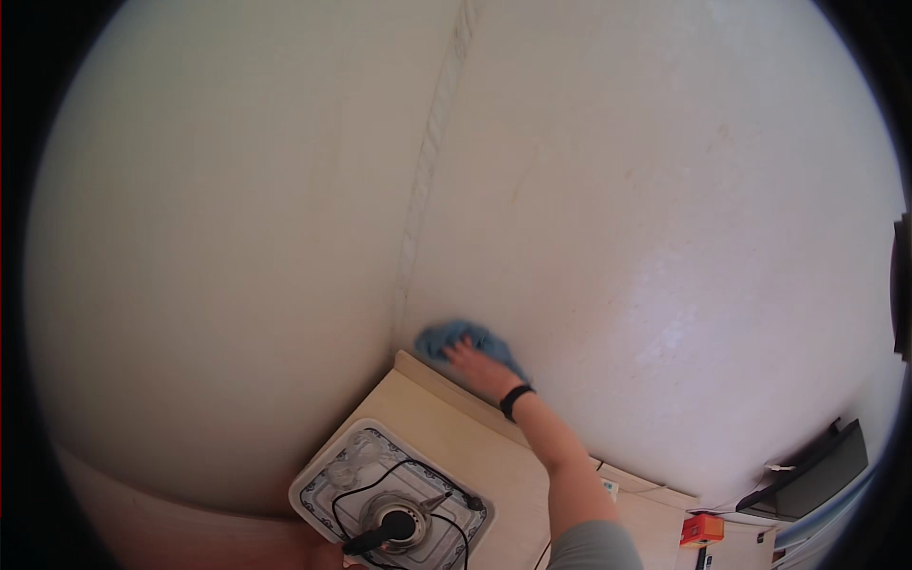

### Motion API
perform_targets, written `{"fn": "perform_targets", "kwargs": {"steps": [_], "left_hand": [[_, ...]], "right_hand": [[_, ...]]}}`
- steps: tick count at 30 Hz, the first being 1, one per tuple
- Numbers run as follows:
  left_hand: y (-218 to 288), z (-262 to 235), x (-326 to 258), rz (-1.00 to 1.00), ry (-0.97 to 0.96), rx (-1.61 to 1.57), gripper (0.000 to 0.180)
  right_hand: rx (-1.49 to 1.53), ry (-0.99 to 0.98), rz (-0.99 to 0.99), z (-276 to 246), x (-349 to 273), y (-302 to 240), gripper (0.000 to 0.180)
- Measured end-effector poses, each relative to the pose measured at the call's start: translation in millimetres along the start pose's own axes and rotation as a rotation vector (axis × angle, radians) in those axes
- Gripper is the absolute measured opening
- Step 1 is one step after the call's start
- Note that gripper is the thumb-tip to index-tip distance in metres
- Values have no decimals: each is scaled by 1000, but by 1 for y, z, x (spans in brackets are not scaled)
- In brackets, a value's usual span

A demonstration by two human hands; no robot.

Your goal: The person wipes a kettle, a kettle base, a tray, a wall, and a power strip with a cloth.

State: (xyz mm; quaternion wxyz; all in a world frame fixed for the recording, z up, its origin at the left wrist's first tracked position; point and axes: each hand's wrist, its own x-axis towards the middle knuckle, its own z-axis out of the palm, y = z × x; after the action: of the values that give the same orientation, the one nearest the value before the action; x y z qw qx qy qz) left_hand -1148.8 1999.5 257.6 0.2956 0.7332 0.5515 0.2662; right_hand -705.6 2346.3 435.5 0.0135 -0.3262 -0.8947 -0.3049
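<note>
My right hand (478, 367) reaches up from the lower edge and presses a blue cloth (454, 335) flat against the white wall (665, 237), low down beside the room's corner seam (418, 209). The cloth sits just above the back edge of a beige table top (456, 427). A black band (516, 399) circles my wrist, and a grey sleeve covers the upper arm. My left hand is out of view.
On the table stands a white patterned tray (318, 475) with a small metal pot (394, 522), a clear glass piece (356, 454) and a looping black cable (380, 475). At the lower right are an orange box (701, 528) and a dark flat screen (812, 475).
</note>
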Motion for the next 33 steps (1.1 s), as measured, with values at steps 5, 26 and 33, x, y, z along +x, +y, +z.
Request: {"fn": "perform_targets", "kwargs": {"steps": [5,26,33], "left_hand": [[-47,18,-13,122,-4,147,44],[9,-12,11,40,-73,419,44],[16,-6,12,-9,-113,409,60]], "right_hand": [[-134,-239,-92,16,-37,-34,37],[-978,509,862,-268,-98,162,46],[-222,97,347,-64,-178,20,22]]}}
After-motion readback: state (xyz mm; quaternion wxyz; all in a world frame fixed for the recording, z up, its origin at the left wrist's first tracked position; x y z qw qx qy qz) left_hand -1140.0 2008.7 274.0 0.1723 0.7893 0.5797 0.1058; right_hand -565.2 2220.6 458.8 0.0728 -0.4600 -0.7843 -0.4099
